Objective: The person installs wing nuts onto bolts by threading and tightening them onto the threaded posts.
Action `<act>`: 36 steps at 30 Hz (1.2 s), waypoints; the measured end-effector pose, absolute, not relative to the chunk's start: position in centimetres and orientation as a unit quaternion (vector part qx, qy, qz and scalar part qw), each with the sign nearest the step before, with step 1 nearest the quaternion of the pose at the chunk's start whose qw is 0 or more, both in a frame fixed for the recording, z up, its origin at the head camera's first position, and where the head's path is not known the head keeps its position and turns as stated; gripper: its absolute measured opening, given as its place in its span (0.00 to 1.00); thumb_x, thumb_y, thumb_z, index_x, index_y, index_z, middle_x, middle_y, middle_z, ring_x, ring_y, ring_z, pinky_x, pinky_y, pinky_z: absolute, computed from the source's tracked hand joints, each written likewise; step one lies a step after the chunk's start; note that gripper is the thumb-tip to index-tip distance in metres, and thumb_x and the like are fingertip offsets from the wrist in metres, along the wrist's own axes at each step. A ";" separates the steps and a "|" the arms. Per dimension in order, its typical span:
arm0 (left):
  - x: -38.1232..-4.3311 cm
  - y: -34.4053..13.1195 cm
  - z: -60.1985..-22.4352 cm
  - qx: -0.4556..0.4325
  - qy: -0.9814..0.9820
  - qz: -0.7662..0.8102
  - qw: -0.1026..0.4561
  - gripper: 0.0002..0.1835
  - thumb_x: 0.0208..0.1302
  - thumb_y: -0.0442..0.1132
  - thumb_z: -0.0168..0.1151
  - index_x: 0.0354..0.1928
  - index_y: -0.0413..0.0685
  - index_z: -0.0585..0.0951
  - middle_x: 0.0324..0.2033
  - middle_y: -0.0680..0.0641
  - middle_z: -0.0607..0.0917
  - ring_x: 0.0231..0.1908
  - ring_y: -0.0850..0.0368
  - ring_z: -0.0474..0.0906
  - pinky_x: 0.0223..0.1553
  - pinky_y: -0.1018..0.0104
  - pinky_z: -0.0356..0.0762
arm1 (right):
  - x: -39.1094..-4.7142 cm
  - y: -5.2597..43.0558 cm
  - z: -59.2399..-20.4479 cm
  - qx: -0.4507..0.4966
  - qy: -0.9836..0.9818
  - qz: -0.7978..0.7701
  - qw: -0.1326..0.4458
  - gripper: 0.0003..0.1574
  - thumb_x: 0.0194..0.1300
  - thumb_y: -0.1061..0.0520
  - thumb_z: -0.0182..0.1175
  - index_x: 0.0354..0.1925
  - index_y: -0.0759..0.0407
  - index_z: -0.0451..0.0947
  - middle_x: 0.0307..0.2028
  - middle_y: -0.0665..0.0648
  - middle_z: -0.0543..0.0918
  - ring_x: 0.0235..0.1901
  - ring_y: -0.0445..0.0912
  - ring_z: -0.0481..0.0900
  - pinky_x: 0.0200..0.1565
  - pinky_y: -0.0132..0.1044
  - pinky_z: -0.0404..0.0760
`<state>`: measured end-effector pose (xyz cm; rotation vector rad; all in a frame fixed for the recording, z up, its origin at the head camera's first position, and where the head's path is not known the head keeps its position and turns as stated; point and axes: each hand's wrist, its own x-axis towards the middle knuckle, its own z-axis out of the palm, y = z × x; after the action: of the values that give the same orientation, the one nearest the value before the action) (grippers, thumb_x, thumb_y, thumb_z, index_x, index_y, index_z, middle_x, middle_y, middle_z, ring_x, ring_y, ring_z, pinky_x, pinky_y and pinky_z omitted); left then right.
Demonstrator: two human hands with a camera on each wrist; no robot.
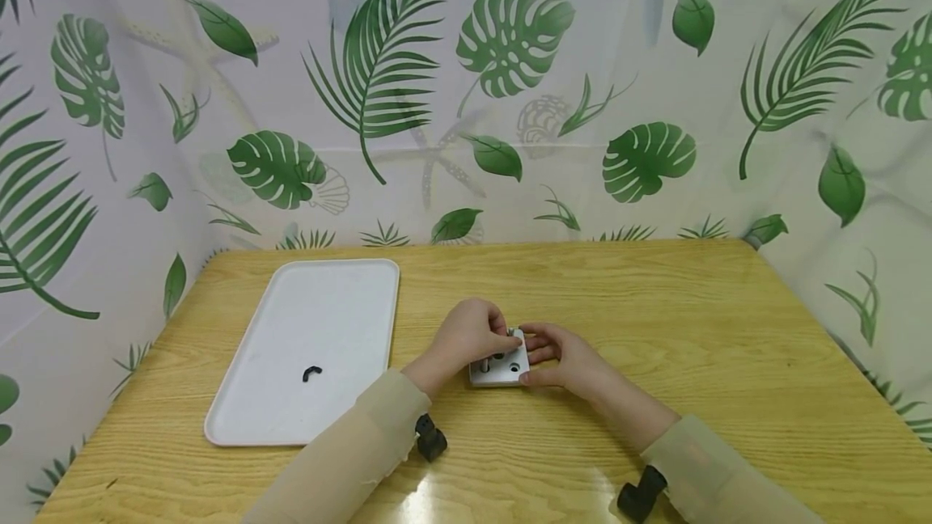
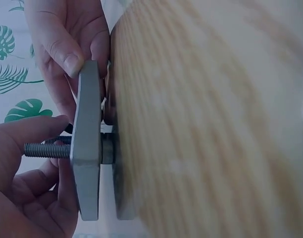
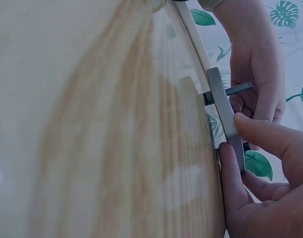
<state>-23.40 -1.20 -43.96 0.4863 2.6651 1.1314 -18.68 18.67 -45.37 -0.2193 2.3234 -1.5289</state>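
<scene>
A white tray (image 1: 320,306), left of the left hand (image 1: 466,338), holds one bent black piece (image 1: 312,373). Between both hands, a grey holed plate (image 1: 502,376) carries a threaded bolt (image 2: 42,149). The right hand (image 1: 571,362) pinches its edge; whether the left pinches something, I cannot tell.

This looks like a screened-off, booth-like work area; whether it sits in a home, lab or workshop cannot be told. A pale sheet (image 1: 582,176) printed with green leaves (image 1: 515,39) walls the glossy, yellow-brown, wood-grain tabletop (image 1: 655,306) from nine o'clock through twelve to three.
</scene>
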 end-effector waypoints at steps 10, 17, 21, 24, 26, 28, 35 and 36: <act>-24.6 -2.8 -43.6 0.206 0.854 0.439 0.189 0.07 0.71 0.38 0.71 0.38 0.41 0.86 0.28 0.50 0.86 0.25 0.63 0.80 0.27 0.72 0.78 | -18.5 18.5 -45.2 -0.073 0.823 -0.537 0.171 0.51 0.63 0.64 0.77 0.78 0.67 0.63 0.64 0.69 0.78 0.57 0.53 0.82 0.53 0.37 0.83; -24.8 -3.3 -43.0 0.202 0.846 0.442 0.222 0.07 0.73 0.37 0.68 0.44 0.39 0.86 0.33 0.46 0.89 0.30 0.63 0.84 0.34 0.71 0.84 | -18.7 18.4 -45.2 -0.071 0.829 -0.529 0.169 0.51 0.62 0.62 0.78 0.77 0.65 0.65 0.63 0.67 0.79 0.56 0.52 0.82 0.55 0.39 0.81; -24.7 -3.3 -42.9 0.201 0.846 0.440 0.225 0.07 0.73 0.36 0.67 0.44 0.37 0.87 0.34 0.45 0.90 0.30 0.64 0.84 0.35 0.71 0.85 | -18.6 18.4 -45.1 -0.077 0.826 -0.532 0.170 0.52 0.62 0.63 0.77 0.78 0.66 0.63 0.64 0.68 0.78 0.57 0.53 0.81 0.57 0.40 0.81; -24.6 -3.2 -42.8 0.201 0.846 0.440 0.226 0.07 0.73 0.36 0.67 0.44 0.37 0.87 0.35 0.44 0.90 0.30 0.63 0.84 0.36 0.70 0.86 | -18.5 18.4 -45.0 -0.084 0.821 -0.537 0.173 0.53 0.63 0.64 0.76 0.79 0.66 0.62 0.64 0.69 0.78 0.58 0.53 0.81 0.56 0.38 0.81; -24.6 -3.2 -42.8 0.204 0.846 0.438 0.225 0.08 0.73 0.36 0.67 0.44 0.37 0.87 0.35 0.44 0.90 0.30 0.63 0.84 0.36 0.70 0.86 | -18.5 18.5 -45.0 -0.087 0.821 -0.537 0.175 0.53 0.63 0.64 0.76 0.80 0.66 0.61 0.64 0.69 0.78 0.58 0.53 0.81 0.56 0.38 0.81; -24.6 -3.1 -42.9 0.207 0.847 0.435 0.223 0.08 0.73 0.37 0.67 0.44 0.37 0.87 0.35 0.44 0.90 0.31 0.62 0.84 0.36 0.70 0.86 | -18.5 18.5 -45.0 -0.088 0.823 -0.532 0.176 0.53 0.63 0.64 0.76 0.79 0.66 0.62 0.64 0.69 0.78 0.57 0.53 0.81 0.57 0.39 0.81; -24.5 -3.0 -42.9 0.208 0.849 0.432 0.222 0.09 0.72 0.38 0.67 0.44 0.37 0.87 0.35 0.44 0.90 0.30 0.62 0.84 0.36 0.70 0.86 | -18.8 18.5 -44.7 -0.106 0.841 -0.501 0.173 0.53 0.60 0.65 0.78 0.77 0.69 0.63 0.63 0.70 0.79 0.56 0.55 0.84 0.61 0.49 0.83; -24.5 -3.0 -42.9 0.209 0.849 0.432 0.223 0.09 0.72 0.38 0.67 0.44 0.37 0.87 0.35 0.44 0.90 0.30 0.63 0.84 0.36 0.70 0.86 | -18.9 18.5 -44.7 -0.107 0.843 -0.497 0.173 0.53 0.60 0.65 0.78 0.77 0.70 0.64 0.62 0.71 0.79 0.56 0.55 0.84 0.62 0.50 0.83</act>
<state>-24.50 -3.03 -42.92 0.5777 2.3440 1.1923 -18.87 18.51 -44.69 -0.3043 2.3921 -1.4112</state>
